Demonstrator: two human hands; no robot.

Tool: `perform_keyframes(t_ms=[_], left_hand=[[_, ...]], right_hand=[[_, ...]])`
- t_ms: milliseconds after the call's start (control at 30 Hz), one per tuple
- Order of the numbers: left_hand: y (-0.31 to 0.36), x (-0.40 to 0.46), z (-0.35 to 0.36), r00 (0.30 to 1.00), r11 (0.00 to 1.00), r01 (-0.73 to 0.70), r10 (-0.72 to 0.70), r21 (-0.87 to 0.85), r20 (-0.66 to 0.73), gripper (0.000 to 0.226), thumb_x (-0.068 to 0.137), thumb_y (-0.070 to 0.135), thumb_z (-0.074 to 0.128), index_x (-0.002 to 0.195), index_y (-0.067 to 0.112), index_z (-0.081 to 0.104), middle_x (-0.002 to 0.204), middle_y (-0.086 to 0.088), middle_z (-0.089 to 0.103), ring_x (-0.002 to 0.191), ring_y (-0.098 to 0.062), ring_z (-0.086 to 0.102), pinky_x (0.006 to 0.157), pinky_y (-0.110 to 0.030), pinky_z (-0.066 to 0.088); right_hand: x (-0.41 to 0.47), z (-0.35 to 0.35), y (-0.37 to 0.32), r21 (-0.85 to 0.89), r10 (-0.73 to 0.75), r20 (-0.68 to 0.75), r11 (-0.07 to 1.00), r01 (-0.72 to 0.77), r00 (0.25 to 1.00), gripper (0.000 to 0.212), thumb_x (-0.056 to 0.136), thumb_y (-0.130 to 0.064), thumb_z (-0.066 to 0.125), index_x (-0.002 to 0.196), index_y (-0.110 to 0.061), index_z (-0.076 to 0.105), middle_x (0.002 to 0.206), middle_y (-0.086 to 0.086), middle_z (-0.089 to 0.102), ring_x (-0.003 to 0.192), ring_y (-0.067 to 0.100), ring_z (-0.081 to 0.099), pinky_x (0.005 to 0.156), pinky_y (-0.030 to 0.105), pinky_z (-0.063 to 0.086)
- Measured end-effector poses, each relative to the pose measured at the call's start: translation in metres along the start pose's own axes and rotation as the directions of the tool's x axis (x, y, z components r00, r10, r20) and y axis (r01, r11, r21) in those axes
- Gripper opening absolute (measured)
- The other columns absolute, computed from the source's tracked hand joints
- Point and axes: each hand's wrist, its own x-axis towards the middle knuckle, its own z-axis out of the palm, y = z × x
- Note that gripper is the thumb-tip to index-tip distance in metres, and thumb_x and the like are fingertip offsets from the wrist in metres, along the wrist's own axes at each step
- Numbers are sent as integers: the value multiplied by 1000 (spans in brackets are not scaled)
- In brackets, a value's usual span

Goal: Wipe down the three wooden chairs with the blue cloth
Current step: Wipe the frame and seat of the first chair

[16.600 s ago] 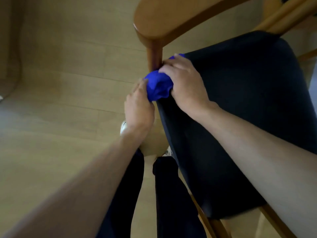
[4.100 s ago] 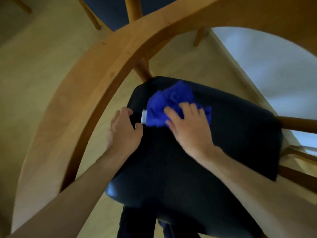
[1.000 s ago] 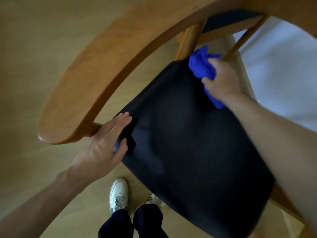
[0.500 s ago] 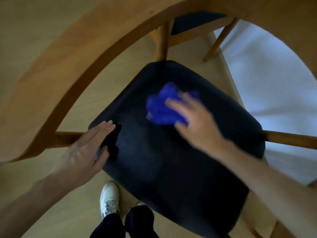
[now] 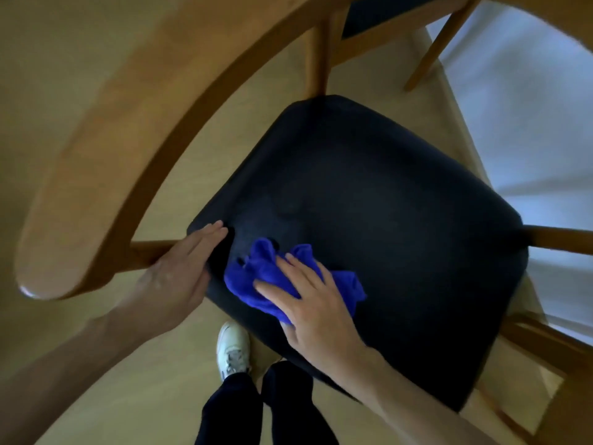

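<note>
A wooden chair with a curved backrest (image 5: 134, 130) and a dark padded seat (image 5: 369, 200) fills the view from above. The blue cloth (image 5: 256, 277) lies crumpled on the seat's near left corner. My right hand (image 5: 308, 303) presses flat on the cloth with straight, spread fingers. My left hand (image 5: 179, 274) rests with straight fingers against the seat's left edge, beside the cloth. A second chair (image 5: 385, 24) with a dark seat shows at the top, partly behind the backrest.
The floor (image 5: 64, 43) is light wood. A pale wall or panel (image 5: 529, 117) lies to the right. My dark trouser legs and a white shoe (image 5: 232, 348) stand just below the seat's near edge. Chair legs and rails (image 5: 558, 239) stick out on the right.
My right hand has swept the cloth from the seat's far corner across the middle to the near left corner. My left hand has stayed on the seat's left edge.
</note>
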Motion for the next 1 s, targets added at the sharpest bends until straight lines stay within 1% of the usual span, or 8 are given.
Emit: perform_keyframes(t_ms=[100,200,300,433,567,767,867,1000], left_hand=[[-3,-13,3,999,999,16,-17,47,40,58,88,7,44,145,13,37,151,-2,36,137,-15,37,110,-32,35],[-6,-23,2,1000,1000,27,-27,8,7,55,88,12,39,142,8,40,148,-6,39,135,-19,41,109,-39,38],[-7,-31,5,1000,1000,26,-26,-6,-8,60,78,-10,49,138,0,44,144,-17,44,129,-32,48,104,-47,42],[-4,-32,4,995,995,101,-101,10,-3,74,72,-20,52,141,0,39,148,-16,38,125,-37,50,98,-51,47],[8,-23,4,997,997,69,-68,46,-24,74,72,-17,58,141,1,40,147,-15,40,134,-29,41,108,-44,38],[25,-9,5,996,994,82,-79,67,-50,71,77,-12,56,144,6,38,150,-11,36,139,-22,32,113,-26,22],[44,10,1,999,996,42,-40,73,-32,70,78,-10,54,144,6,38,150,-11,36,140,-23,32,114,-30,24],[69,41,1,999,996,-38,41,85,-35,67,76,-10,56,141,1,42,146,-14,42,137,-26,38,113,-35,30]], right_hand=[[-4,-12,2,62,-94,42,994,91,995,60,71,-23,65,130,-30,60,143,8,50,132,27,47,103,50,42],[43,-40,26,91,124,-214,990,-106,969,59,75,-22,59,133,-25,58,142,11,51,127,30,48,103,47,43],[84,-33,19,49,258,-277,966,-255,926,57,76,-17,62,132,-23,56,139,10,50,126,33,48,99,51,43],[4,29,-35,-107,-12,-71,994,5,997,45,80,-20,54,122,-28,64,141,10,52,131,33,47,104,51,38],[-61,27,-25,-128,-362,229,909,397,904,30,80,-20,55,105,-31,69,137,5,56,131,28,47,102,52,39],[29,-23,13,-156,-91,-81,985,78,993,51,74,-15,63,124,-28,65,141,8,52,131,31,47,102,49,37],[-10,-15,26,-155,-209,75,963,219,975,52,71,-12,73,119,-29,66,138,8,54,129,31,49,102,51,40],[-81,-30,46,-57,-414,345,886,460,842,36,89,-24,53,120,-39,64,143,-1,51,136,23,43,105,50,39]])
